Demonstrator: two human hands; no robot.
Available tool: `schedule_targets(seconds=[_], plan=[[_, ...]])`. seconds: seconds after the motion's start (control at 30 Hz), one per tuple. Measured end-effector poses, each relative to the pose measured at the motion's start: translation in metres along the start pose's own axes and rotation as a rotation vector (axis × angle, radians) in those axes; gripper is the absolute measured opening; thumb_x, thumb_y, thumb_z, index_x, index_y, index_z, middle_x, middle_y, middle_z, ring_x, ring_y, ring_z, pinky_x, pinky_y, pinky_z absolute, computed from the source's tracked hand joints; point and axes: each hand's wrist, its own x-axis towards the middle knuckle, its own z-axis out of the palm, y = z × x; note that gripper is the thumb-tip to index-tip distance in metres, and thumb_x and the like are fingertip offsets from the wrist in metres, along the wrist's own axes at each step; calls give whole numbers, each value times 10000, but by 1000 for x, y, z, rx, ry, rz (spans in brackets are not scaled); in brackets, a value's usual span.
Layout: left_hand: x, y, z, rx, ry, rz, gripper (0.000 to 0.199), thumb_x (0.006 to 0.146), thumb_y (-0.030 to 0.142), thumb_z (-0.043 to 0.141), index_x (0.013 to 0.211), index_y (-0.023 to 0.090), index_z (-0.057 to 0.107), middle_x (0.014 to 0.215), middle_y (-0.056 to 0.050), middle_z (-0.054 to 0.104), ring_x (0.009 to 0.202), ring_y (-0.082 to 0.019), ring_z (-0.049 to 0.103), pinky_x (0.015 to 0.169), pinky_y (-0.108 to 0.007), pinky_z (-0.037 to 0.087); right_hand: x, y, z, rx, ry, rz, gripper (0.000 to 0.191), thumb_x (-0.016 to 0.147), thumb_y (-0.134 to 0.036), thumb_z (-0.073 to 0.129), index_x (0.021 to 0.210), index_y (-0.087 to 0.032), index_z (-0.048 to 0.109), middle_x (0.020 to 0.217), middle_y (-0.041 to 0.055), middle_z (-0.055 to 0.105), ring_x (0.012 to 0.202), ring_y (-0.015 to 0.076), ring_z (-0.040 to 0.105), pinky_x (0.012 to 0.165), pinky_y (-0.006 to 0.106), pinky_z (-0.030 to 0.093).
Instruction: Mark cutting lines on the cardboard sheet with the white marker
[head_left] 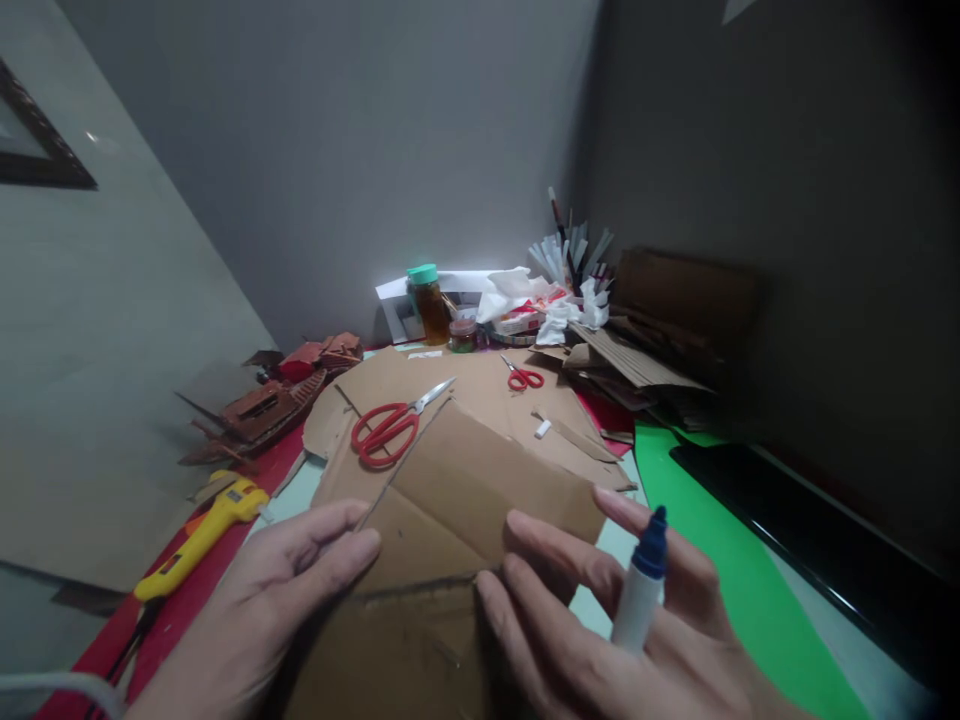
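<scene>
A folded piece of brown cardboard (450, 490) lies tilted in front of me, with a crease across it and a lower flap bending down toward me. My left hand (300, 570) pinches its left edge between thumb and fingers. On the right side, my right hand (600, 600) rests spread fingertips against the cardboard while a white marker (639, 595) with a dark blue top is held among its fingers, pointing upward. Just beyond the piece, large red-handled scissors (390, 430) lie on a wider cardboard sheet (360, 380).
Small red-handled scissors (523, 376) and a white eraser-like block (542, 429) lie farther back. A yellow glue gun (202, 535) and a brown model ship (262, 410) are at left. Stacked cardboard (645, 360) stands at right, above a green sheet (720, 530). A teal-lidded bottle (430, 310) stands behind.
</scene>
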Motion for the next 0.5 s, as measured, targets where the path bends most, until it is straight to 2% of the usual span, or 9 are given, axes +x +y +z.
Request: schedule_targets(seconds=[0.07, 0.13, 0.2, 0.27, 0.3, 0.37, 0.4, 0.5], plan=[[-5, 5, 10, -111, 39, 5, 307, 620, 485, 889, 856, 338, 760, 759, 88, 731, 726, -125, 683, 617, -121, 526, 1, -1, 0, 28, 41, 47, 483, 1029, -39, 262, 1222, -198, 676, 1016, -13, 791, 1133, 217, 676, 1251, 512, -9], [-8, 6, 14, -85, 118, 32, 345, 623, 530, 882, 863, 314, 760, 773, 84, 734, 742, -99, 661, 612, -91, 492, 4, 0, -4, 79, 53, 35, 474, 1045, -97, 256, 1215, -166, 693, 1043, 13, 792, 1138, 245, 676, 1250, 489, 17], [-10, 4, 9, 15, 193, 35, 451, 615, 606, 857, 925, 295, 755, 949, 58, 755, 858, -121, 658, 679, -101, 497, 8, 0, -8, 113, 25, -7, 470, 1047, -128, 263, 1244, -120, 690, 1102, 51, 781, 1176, 294, 655, 1242, 499, 12], [-13, 0, 0, 69, 185, 61, 542, 628, 647, 825, 1028, 293, 730, 1095, 30, 740, 959, -156, 657, 730, -131, 512, 9, -2, -9, 137, 32, -7, 459, 1049, -124, 275, 1263, -100, 681, 1114, 63, 776, 1182, 304, 649, 1233, 503, 47], [-15, -2, -4, 59, 161, 68, 573, 654, 650, 806, 1099, 305, 702, 1132, 21, 731, 998, -177, 661, 753, -156, 526, 9, -5, -8, 134, 90, 11, 452, 1051, -117, 280, 1245, -103, 689, 1082, 58, 782, 1158, 294, 660, 1223, 506, 92], [-21, -6, -9, -1, 117, 53, 626, 706, 633, 771, 1242, 352, 612, 1172, 20, 715, 1052, -225, 664, 778, -227, 562, 7, -11, -6, 128, 213, 53, 425, 1056, -119, 304, 1202, -119, 703, 1034, 40, 790, 1111, 268, 673, 1181, 501, 205], [-25, -8, -9, -55, 117, 40, 624, 732, 611, 760, 1278, 368, 580, 1184, 21, 708, 1073, -243, 659, 787, -249, 572, 5, -15, -4, 128, 230, 64, 420, 1057, -119, 307, 1203, -126, 700, 1037, 36, 789, 1100, 261, 670, 1158, 498, 236], [-35, -13, -9, -225, 191, 22, 539, 768, 505, 772, 1259, 362, 602, 1148, 11, 709, 1088, -269, 651, 769, -238, 577, -2, -27, 2, 139, 137, 87, 411, 1048, -104, 316, 1280, -117, 655, 1061, 48, 776, 1051, 251, 666, 1113, 493, 230]])
